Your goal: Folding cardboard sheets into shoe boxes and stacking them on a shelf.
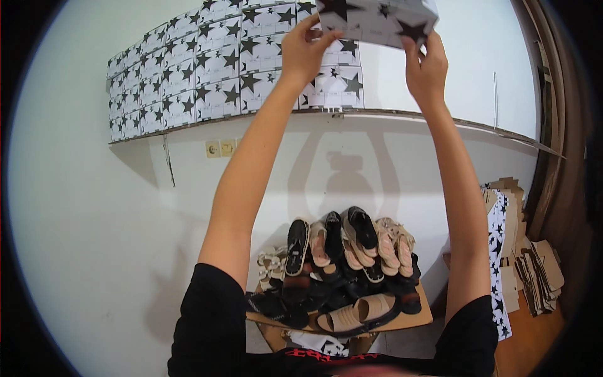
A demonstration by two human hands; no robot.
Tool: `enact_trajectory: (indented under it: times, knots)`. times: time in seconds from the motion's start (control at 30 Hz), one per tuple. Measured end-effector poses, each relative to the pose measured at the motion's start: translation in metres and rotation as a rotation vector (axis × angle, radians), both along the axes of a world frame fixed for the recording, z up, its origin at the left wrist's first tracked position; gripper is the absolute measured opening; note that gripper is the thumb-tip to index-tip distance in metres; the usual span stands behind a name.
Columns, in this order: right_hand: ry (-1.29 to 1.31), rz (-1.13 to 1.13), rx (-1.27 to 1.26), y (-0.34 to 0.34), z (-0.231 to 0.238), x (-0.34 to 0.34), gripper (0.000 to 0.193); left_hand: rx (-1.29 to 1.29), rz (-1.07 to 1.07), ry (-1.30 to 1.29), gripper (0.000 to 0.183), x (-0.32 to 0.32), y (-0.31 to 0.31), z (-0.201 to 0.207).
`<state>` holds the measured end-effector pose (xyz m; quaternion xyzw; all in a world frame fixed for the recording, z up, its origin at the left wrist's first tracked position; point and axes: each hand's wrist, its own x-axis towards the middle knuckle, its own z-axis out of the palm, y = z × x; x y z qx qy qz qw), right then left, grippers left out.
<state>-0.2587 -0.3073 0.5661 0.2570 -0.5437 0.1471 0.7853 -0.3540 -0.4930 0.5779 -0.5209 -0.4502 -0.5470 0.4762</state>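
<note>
Both my arms are raised, holding a white shoe box (377,22) with black stars at the top of the view. My left hand (306,53) grips its left end, thumb along the lower edge. At the right end, my right hand (427,66) has its thumb and fingers closed on the lower corner. The box's upper part is cut off by the view. Behind and to the left of it, matching star-print boxes (220,63) stand stacked in rows on a wall shelf (402,114).
Below, a small table (419,317) bears a pile of sandals (358,314) and slippers in black, beige and pink. Folded star-print cardboard (497,251) and brown cardboard pieces (540,273) lean at the right. Wall sockets (220,148) sit under the shelf; a cord hangs nearby.
</note>
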Motion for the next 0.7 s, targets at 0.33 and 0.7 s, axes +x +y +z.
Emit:
enact_trajectory:
  times: [0.33,0.7]
  knots:
    - [0.158,0.056,0.078,-0.021,0.134,-0.076,0.036,0.117,-0.166,0.089,0.017,-0.080,-0.019,0.108]
    - [0.182,0.127,-0.056,0.004,0.190,-0.154,0.036,0.297,0.394,0.112,0.024,-0.125,0.009,0.162]
